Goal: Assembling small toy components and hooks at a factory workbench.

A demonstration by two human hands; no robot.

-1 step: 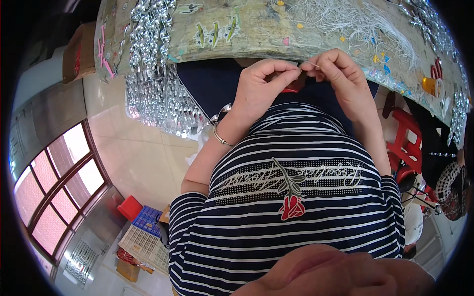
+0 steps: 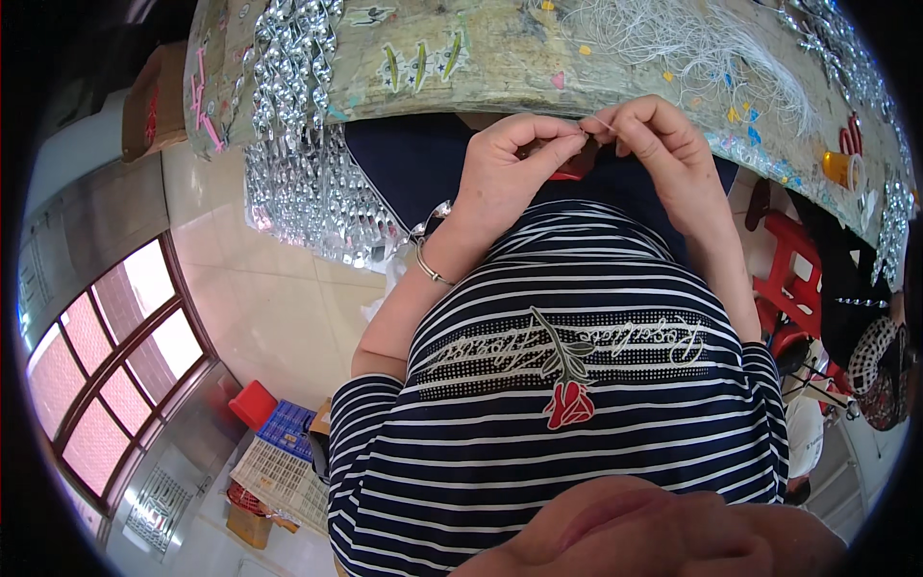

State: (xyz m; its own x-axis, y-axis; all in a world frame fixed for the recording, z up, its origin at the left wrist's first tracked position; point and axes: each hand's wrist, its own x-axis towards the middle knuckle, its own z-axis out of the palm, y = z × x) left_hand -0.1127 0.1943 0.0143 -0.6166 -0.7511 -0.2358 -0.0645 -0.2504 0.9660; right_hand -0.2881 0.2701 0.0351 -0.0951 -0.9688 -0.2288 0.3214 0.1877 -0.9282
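Above the striped shirt [image 2: 567, 462], at the upper centre of the frame, the left hand [image 2: 519, 163] presses thumb and fingertip together on something too small to make out, while the right hand [image 2: 670, 154] pinches a thin white thread [image 2: 603, 122]; such a fine thread could slip or snap, I judge, if the fingertip hold loosens or the hands pull apart too hard. The thread lies at the right hand's fingertips, crossing toward the left's, near the table [image 2: 519, 67] edge, and beyond it a loose heap of strands [image 2: 673, 43] spreads at upper right.
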